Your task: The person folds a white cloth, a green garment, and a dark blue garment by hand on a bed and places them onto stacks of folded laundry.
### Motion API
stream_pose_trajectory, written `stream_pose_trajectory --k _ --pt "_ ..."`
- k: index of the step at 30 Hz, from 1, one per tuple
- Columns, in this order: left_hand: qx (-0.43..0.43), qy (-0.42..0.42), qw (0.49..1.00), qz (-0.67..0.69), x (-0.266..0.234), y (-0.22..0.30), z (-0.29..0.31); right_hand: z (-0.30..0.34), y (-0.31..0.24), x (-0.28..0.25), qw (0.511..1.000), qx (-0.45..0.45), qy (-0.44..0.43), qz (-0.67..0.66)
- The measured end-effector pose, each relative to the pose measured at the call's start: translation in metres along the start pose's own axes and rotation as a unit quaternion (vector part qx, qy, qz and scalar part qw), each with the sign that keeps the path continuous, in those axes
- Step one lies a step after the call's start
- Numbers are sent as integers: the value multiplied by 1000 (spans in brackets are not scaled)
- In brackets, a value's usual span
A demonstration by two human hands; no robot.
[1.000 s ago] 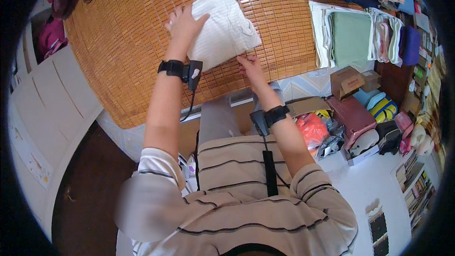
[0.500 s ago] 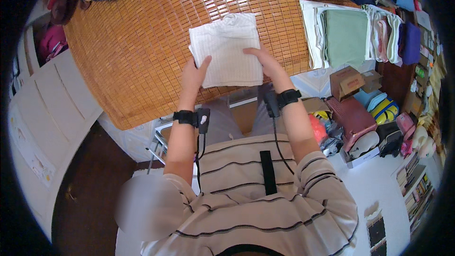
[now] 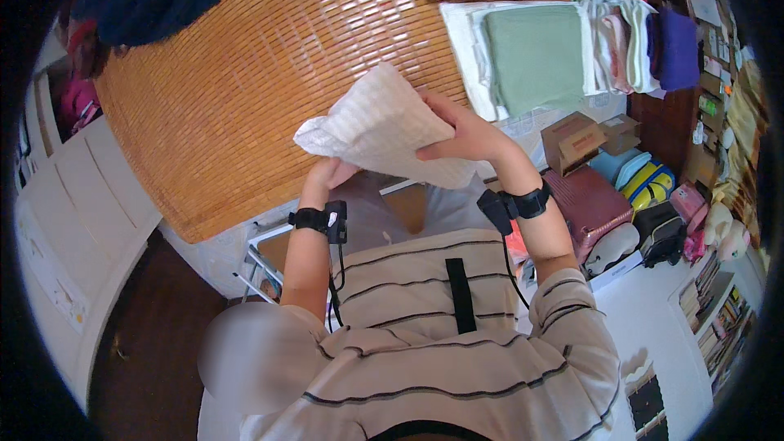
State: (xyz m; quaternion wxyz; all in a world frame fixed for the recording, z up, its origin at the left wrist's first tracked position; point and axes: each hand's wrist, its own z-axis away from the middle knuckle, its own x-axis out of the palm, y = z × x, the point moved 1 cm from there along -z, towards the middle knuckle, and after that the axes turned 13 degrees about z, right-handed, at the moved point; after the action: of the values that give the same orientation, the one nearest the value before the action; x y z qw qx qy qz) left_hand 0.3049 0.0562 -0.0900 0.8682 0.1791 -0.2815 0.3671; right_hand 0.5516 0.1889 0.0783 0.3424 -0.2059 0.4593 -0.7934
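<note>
A folded white ribbed garment (image 3: 388,126) is lifted and tilted over the near edge of the mat. My right hand (image 3: 465,131) grips its right side, thumb on the upper face and fingers round the far edge. At the garment's lower left, my left hand (image 3: 329,171) is closed against its underside, with the fingers partly hidden by the cloth. Beneath the garment lies the woven bamboo mat (image 3: 245,106).
To the right on the mat is a row of folded cloths, among them a green one (image 3: 535,57) and a purple one (image 3: 678,49). A dark blue fluffy cloth (image 3: 151,0) lies far left. Cardboard boxes (image 3: 572,143) and a maroon case (image 3: 588,204) stand right of the mat.
The garment has gone from flat on the mat's near part to raised and tilted. My right hand has turned round its right side; my left hand has slid beneath its lower left. The view has shifted right.
</note>
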Motion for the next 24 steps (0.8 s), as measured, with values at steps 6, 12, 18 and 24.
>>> stream_pose_trajectory --k 6,12,18,24 --pt "-4 -118 993 30 38 -35 -58 67 21 -81 982 65 71 -162" --pt "-20 -38 864 -502 171 -54 -72 122 68 -148 951 71 140 -267" --pt "131 -53 946 -293 265 -74 -79 140 89 -201 919 89 285 -259" --pt "209 30 921 -327 270 -96 -146 105 153 -249 888 163 405 145"
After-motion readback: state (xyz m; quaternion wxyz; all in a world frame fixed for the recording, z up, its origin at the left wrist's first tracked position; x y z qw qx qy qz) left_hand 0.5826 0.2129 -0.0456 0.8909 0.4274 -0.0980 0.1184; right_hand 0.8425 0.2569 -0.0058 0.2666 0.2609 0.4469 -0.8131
